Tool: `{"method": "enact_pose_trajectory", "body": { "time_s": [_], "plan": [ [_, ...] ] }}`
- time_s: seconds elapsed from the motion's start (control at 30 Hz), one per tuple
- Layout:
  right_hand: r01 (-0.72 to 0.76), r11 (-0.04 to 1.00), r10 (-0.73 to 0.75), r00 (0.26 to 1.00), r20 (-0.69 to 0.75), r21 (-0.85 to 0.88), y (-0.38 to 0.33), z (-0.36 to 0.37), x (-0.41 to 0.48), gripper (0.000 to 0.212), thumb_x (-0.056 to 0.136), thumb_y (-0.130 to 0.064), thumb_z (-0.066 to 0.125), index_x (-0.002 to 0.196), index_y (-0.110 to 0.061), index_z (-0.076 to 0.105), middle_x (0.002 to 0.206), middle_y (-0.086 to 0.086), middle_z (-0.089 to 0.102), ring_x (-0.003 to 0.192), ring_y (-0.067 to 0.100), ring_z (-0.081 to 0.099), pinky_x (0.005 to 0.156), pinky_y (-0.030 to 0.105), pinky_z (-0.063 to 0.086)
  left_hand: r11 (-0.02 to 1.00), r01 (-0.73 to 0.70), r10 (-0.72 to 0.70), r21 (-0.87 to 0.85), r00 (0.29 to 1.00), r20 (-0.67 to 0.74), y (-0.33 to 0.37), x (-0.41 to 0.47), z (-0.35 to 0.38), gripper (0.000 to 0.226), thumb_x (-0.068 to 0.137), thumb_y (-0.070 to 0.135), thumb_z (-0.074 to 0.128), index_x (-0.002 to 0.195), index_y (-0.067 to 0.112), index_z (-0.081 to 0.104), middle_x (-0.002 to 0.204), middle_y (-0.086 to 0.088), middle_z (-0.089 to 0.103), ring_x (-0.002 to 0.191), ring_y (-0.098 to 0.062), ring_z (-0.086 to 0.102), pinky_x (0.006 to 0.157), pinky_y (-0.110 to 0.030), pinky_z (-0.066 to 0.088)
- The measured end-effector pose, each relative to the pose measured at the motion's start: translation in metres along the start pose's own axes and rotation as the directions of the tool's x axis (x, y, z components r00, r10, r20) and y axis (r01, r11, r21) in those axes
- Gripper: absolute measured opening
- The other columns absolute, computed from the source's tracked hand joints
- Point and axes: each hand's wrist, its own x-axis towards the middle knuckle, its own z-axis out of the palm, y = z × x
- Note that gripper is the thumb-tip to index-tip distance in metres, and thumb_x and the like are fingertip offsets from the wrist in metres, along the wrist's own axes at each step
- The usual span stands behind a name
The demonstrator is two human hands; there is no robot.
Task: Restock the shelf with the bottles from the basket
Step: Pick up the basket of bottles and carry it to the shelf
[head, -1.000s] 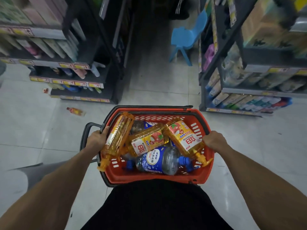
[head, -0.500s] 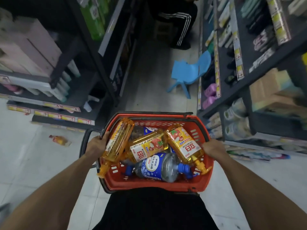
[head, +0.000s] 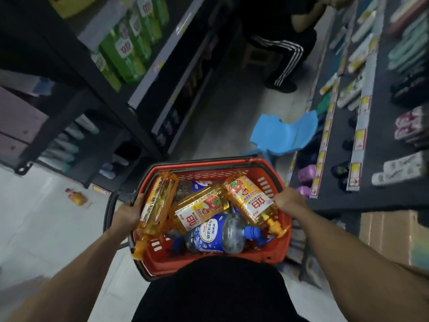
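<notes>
Floor bottle (head: 76,197): small, orange, lying on the tiles far left, well apart from my basket.
Left shelf (head: 148,75): dark racks; green bottles (head: 130,49) stand in a row up top.
Left hand (head: 126,213): my fingers curl over the basket's left rim, just beside the left bottle.
Basket (head: 209,174): red, held against my body, between both hands.
Left bottle (head: 155,210): orange, lying along the left wall, pump end over the near rim.
Middle bottle (head: 199,211): orange, tilted on the pile.
Clear bottle (head: 220,233): blue cap, lying at the near side under the orange ones.
Right bottle (head: 250,201): orange, pump pointing near-right.
Right hand (head: 290,202): closed round the right rim.
Chair (head: 283,133): blue, beyond the basket.
Person (head: 285,56): striped trousers, far down the aisle.
Right shelf (head: 376,145): dark, with yellow price tags.
</notes>
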Motion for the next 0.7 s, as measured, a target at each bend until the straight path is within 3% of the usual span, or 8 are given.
{"method": "enact_pose_trajectory", "body": {
  "time_s": [0.1,0.3,0.53,0.7],
  "plan": [
    [0.064,0.993,-0.063,0.998,0.014,-0.095,-0.032,-0.043,0.038,0.028,0.092,-0.030,0.055,0.109,-0.010,0.067,0.114,0.018,0.069,0.093,0.034,0.065,0.076,0.034,0.050,0.997,0.067,-0.068,-0.046,0.998,-0.017,0.034,0.006,0.005,0.069,0.104,0.061,0.041,0.112,-0.003,0.065,0.112,-0.027,0.064,0.095,-0.036,0.057,0.084,-0.040,0.042],
    [0.190,0.943,-0.197,0.980,0.002,-0.275,-0.142,-0.095,0.104,0.045,0.088,-0.028,0.059,0.125,-0.003,0.065,0.131,0.022,0.064,0.119,0.040,0.062,0.093,0.039,0.051,0.958,0.178,-0.200,-0.227,0.976,-0.081,0.053,0.034,0.000,0.075,0.103,0.063,0.041,0.119,-0.006,0.067,0.126,-0.032,0.065,0.115,-0.047,0.061,0.093,-0.044,0.045],
    [0.331,0.856,-0.357,0.934,0.010,-0.396,-0.280,-0.118,0.154,0.046,0.086,-0.027,0.058,0.124,-0.003,0.066,0.130,0.024,0.064,0.118,0.041,0.062,0.096,0.042,0.051,0.860,0.280,-0.353,-0.428,0.930,-0.101,0.060,0.067,-0.011,0.079,0.102,0.066,0.039,0.121,-0.006,0.066,0.128,-0.031,0.064,0.117,-0.046,0.060,0.098,-0.044,0.045],
    [0.443,0.747,-0.444,0.887,0.123,-0.495,-0.348,-0.121,0.187,0.048,0.085,-0.027,0.058,0.126,-0.004,0.066,0.128,0.023,0.065,0.116,0.040,0.064,0.093,0.039,0.054,0.744,0.406,-0.526,-0.531,0.846,-0.090,0.072,0.066,0.005,0.082,0.101,0.068,0.037,0.128,-0.004,0.064,0.132,-0.031,0.063,0.121,-0.047,0.059,0.099,-0.044,0.044]
  ]
}}
